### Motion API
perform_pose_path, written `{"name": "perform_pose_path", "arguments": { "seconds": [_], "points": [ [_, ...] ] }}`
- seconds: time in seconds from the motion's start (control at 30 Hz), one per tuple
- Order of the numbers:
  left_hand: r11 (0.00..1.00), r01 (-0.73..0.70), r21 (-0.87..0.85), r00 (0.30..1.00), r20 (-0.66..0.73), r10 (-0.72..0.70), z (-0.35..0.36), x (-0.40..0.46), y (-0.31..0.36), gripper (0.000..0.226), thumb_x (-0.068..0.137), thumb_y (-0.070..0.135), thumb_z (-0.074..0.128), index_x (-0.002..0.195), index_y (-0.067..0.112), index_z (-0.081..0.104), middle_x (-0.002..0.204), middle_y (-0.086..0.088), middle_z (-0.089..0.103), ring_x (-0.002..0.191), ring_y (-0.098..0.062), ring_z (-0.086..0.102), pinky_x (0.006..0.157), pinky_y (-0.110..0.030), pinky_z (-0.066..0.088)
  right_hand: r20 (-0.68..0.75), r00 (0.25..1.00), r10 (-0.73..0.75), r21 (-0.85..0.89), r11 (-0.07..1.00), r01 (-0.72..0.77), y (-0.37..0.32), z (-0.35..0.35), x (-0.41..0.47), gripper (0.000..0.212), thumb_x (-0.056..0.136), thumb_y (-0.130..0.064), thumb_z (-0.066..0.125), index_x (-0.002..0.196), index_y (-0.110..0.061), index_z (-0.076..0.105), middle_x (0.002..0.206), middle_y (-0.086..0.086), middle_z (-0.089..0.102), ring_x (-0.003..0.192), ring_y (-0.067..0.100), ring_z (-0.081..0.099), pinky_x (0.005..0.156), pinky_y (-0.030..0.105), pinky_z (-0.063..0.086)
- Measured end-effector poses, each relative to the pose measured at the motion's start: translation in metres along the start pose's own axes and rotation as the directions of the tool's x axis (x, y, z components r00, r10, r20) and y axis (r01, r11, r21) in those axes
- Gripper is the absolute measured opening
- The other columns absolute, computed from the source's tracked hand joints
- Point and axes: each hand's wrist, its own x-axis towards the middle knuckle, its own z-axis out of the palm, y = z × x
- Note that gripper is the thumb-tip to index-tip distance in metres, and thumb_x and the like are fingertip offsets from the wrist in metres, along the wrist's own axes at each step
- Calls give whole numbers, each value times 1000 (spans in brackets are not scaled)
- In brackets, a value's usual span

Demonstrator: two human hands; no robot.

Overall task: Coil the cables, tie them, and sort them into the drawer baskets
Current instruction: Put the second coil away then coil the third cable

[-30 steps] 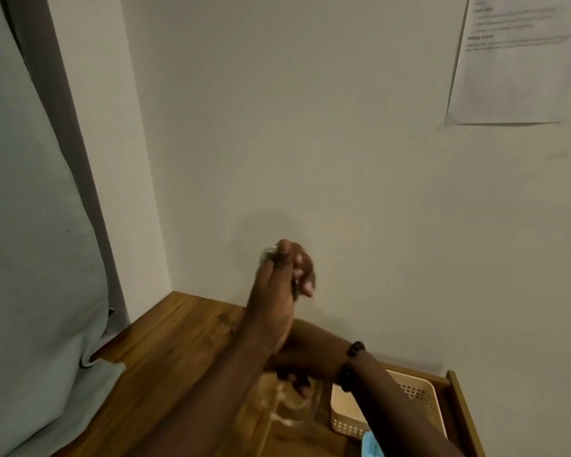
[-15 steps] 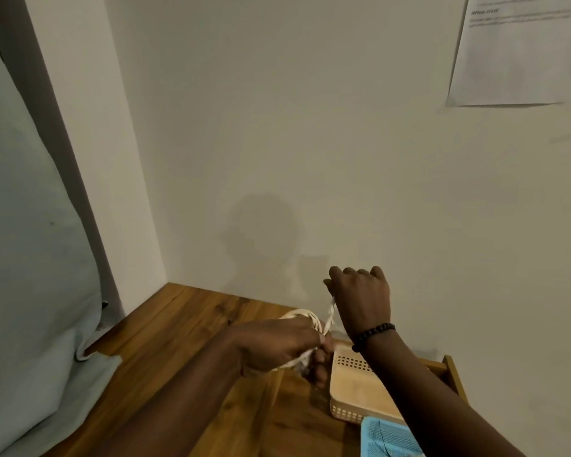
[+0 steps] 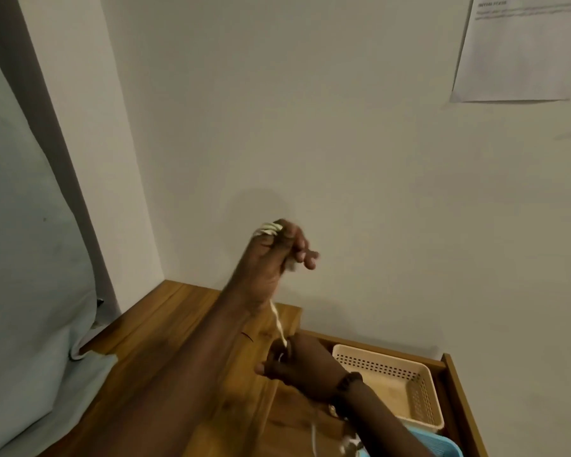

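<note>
Looping in thin white turns, the cable (image 3: 268,229) is clenched by the raised left hand (image 3: 271,258) and pinched taut by the right hand (image 3: 290,361) beside the perforated beige basket (image 3: 419,390).

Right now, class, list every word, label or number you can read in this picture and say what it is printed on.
"INITIAL STATE": my best reading of a blurred bold heading on the paper sheet taped to the wall.
Lines under that heading: too small and blurred to read.
Beige basket, blue basket, white cable: no text visible.
</note>
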Motion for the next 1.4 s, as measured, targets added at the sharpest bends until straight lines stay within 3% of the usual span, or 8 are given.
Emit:
{"name": "perform_pose_path", "arguments": {
  "seconds": [0.23, 0.4, 0.6, 0.77, 0.93, 1.03, 1.23, 1.4],
  "points": [
    [574, 362, 734, 834, 20, -552, -42, -43, -29, 62, 98, 57, 36, 81, 4, 64, 62, -8, 66, 53, -22, 65, 58, -33, 57, -388, 858, -335, -782, 612, -115, 20, -69, -5, 16, 89, -38, 65, 93, -23, 60, 79, -2, 67, 70, 20, 63, 71, 32, 43],
    [805, 504, 313, 561, 589, -581, 21, -74, 2, 51, 99, 47, 42, 83, 1, 56, 58, 10, 52, 47, -4, 44, 49, -19, 39, -705, 623, -339, -538, 828, -158, 21, -99, 30, 17, 90, -26, 67, 82, -17, 56, 58, -1, 53, 50, 21, 43, 56, 28, 32],
    [873, 105, -476, 984, 177, -23, 33, -35, 12, 36, 92, 27, 56, 127, 20, 62, 88, 3, 70, 72, -8, 64, 68, -25, 53, -170, 985, -5, 134, 991, 28, -2, -19, 19, 10, 91, -21, 62, 92, -13, 68, 96, 14, 68, 85, 19, 64, 78, 29, 53],
    [864, -5, 504, 898, -378, 226, -19, -29, -23, 22, 99, 22, 54, 117, 25, 66, 114, 12, 71, 99, -6, 68, 83, -28, 55, 89, 996, -8, -48, 999, 12, -4, -5, 3, 15, 89, -30, 67, 92, -15, 68, 77, -7, 66, 73, 9, 64, 62, 14, 44],
    [433, 26, 901, 993, -75, 96, -50, -52, -56, 23, 95, 42, 54, 83, 27, 66, 81, 13, 65, 78, -1, 62, 72, -27, 54, -227, 960, 163, -381, 893, -242, 4, -43, -2, 18, 91, -35, 62, 102, -21, 68, 102, 0, 69, 92, 19, 66, 77, 29, 51],
    [272, -15, 962, 985, 61, -161, -35, -64, -57, 65, 85, 79, 25, 56, 24, 46, 57, 4, 52, 57, -9, 53, 63, -35, 49, -596, 787, -159, -595, 745, -301, 5, -75, 4, 18, 87, -40, 66, 81, -23, 63, 82, -2, 68, 78, 22, 64, 76, 32, 40],
    [833, 352, 427, 760, 390, -521, 12, -57, 13, 38, 98, 36, 53, 96, 3, 72, 46, 9, 48, 49, -16, 41, 53, -31, 40, -634, 669, -389, -715, 626, -313, 39, -92, 31, 26, 68, -30, 87, 69, -17, 65, 61, 0, 59, 64, 24, 54, 63, 35, 43],
    [802, 461, -379, 856, 428, -290, 25, -49, 35, 56, 89, 25, 64, 107, -25, 48, 41, 7, 32, 33, -5, 36, 39, -19, 35, -823, 549, -145, -215, 974, -65, 14, -71, 27, 13, 83, -36, 68, 89, -25, 68, 81, -8, 66, 62, 12, 55, 49, 21, 35]
  ]
}}
